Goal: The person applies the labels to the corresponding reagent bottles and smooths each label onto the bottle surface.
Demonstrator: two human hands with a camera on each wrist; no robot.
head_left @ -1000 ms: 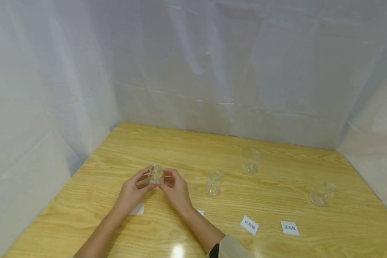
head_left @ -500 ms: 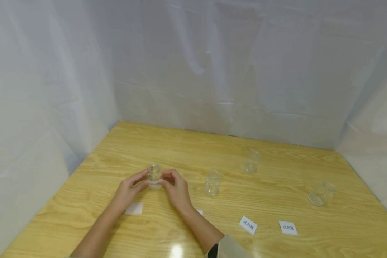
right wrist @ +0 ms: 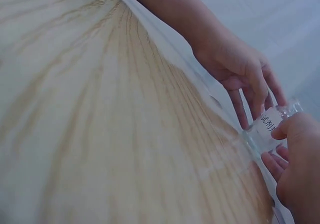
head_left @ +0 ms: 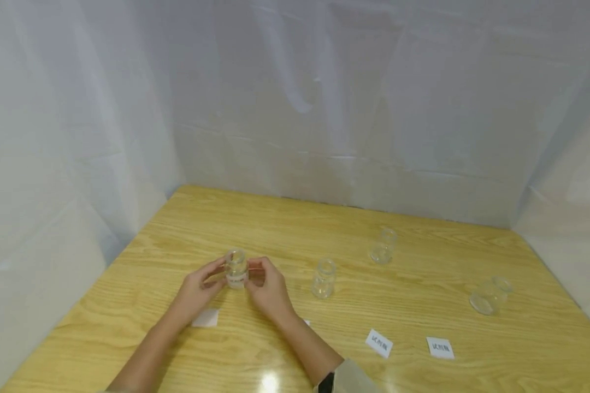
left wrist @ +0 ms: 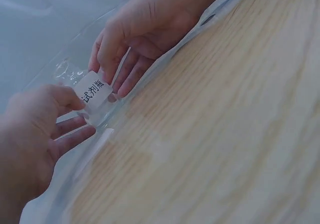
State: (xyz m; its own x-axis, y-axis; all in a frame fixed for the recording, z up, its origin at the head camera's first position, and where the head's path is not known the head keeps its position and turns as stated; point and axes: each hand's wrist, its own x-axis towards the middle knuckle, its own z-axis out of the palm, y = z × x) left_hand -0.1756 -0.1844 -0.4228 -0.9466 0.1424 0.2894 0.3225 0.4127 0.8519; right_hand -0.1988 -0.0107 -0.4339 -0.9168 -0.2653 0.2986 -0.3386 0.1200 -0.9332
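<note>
A small clear glass bottle [head_left: 236, 267] stands upright between my two hands at the left of the table. On its front is a white label [left wrist: 92, 89] with printed characters, lying across the glass. My left hand [head_left: 194, 289] grips the bottle from the left, thumb by the label's edge and fingers around the side. From the right, my right hand [head_left: 271, 289] pinches it, with thumb and fingertips at the label's other edge. In the right wrist view, the near thumb overlaps part of the label [right wrist: 270, 123].
More glass bottles are to the right: one close by [head_left: 323, 279], one farther back [head_left: 383, 248], one at far right [head_left: 490, 295]. White cards with characters [head_left: 379, 343] lie in front. A pinkish-white card [head_left: 205, 317] sits beside my left wrist. White sheeting [head_left: 295, 109] surrounds the wooden table.
The bottle's base has come into view below my fingers. My thumbs have parted sideways from the front, and the label's characters now show. The other bottles have stayed put.
</note>
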